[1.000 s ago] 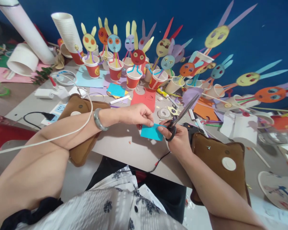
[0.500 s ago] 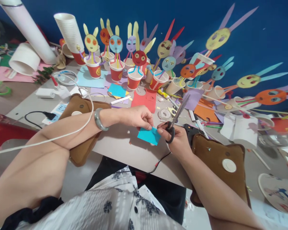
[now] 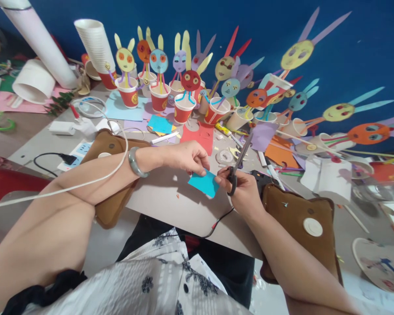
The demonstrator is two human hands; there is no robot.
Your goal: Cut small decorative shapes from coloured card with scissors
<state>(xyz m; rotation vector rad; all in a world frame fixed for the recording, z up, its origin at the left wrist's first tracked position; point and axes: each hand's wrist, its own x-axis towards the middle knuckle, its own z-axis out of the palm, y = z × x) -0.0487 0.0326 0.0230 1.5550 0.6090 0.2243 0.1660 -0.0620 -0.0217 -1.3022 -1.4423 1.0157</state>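
A small rectangle of bright blue paper (image 3: 203,183) is held above the table's front edge. My left hand (image 3: 193,158) pinches its upper edge between thumb and fingers. At the paper's right corner, the thumb and fingertips of my right hand (image 3: 244,190) touch it. The same right hand grips a pair of scissors (image 3: 240,158) by the black handles. The blades point up and away from the paper, and look closed together. Some of my right fingers are hidden behind the handles.
Rabbit-eared paper figures in cups (image 3: 185,105) line the back by the blue wall. Red paper (image 3: 198,135), a tape roll (image 3: 223,156) and markers lie behind my hands. Brown cushions (image 3: 295,218) flank me. A white cable (image 3: 124,155) crosses my left forearm.
The blue paper has tilted slightly, its right side lower. My left hand has risen a little, and the scissors have turned slightly with the tips lower.
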